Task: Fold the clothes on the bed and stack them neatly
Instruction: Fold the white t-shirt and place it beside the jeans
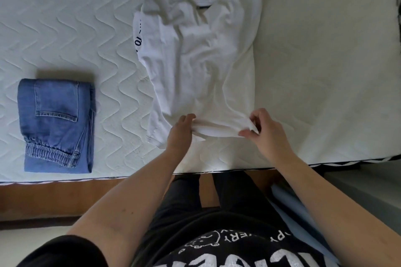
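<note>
A white T-shirt point(199, 50) lies lengthwise on the bed, its sides folded in and its collar at the far end. Dark print shows along its left edge. My left hand point(180, 134) grips the left part of the shirt's near hem. My right hand point(263, 130) pinches the right part of the same hem, which is lifted slightly off the mattress between both hands. A folded pair of blue jeans point(57, 125) rests on the bed to the left, apart from the shirt.
The white quilted mattress point(76, 28) spans the view, its near edge running just in front of my legs. Brown wooden floor point(54, 197) lies below the edge. A light blue object point(303, 212) sits beside my right leg.
</note>
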A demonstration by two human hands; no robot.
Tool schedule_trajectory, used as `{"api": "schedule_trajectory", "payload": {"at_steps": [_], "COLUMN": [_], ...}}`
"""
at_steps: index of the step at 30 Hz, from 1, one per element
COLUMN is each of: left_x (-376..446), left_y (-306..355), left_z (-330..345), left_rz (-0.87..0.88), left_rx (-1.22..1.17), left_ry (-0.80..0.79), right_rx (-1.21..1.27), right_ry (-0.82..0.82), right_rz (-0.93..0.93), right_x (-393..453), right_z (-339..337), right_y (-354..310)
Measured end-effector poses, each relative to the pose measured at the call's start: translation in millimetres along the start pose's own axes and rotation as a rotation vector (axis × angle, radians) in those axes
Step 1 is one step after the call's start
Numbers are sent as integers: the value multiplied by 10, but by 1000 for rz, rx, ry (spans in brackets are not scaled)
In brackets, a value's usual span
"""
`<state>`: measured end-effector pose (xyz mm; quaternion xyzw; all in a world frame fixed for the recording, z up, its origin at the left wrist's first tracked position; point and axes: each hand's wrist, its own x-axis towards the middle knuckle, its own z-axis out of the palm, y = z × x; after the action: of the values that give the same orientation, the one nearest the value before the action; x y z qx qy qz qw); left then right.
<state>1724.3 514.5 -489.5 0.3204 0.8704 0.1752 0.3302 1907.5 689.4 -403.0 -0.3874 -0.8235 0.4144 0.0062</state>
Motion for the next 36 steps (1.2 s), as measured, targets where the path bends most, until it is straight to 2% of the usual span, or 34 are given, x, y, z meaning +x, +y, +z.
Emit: {"api": "schedule_trajectory", "payload": {"at_steps": [5,10,14,17,20,25,27,30,32,36], "left_x": [-141,-412,-483,-436,-372,-182,-99,-19,-15,-101], "left_y": [-365,-806,-939,-943,-913,-840,-811,-784,-798,-950], "left_z": [-259,-483,-562,-621,-738,-919,-984,-1074,-1136,-1245], "left_rz": [86,-66,-159,-302,-506,-561,-584,-587,-493,-170], "left_rx": [84,169,147,18,-218,-599,-734,-765,-623,-172], "left_ry": [-77,69,197,304,396,507,494,409,313,100], "right_rx": [-165,-266,-347,-299,-186,21,113,164,176,238], "right_ry": [-168,-86,-69,-14,49,197,242,253,259,304], "right_rz": [4,172,159,218,314,369,403,447,483,524], "right_x": [-56,-192,-306,-359,-415,-514,-510,-498,-500,-522], "right_z": [-13,-55,5,88,173,210,172,108,75,33], "right_y": [158,326,306,289,234,168,158,155,167,177]}}
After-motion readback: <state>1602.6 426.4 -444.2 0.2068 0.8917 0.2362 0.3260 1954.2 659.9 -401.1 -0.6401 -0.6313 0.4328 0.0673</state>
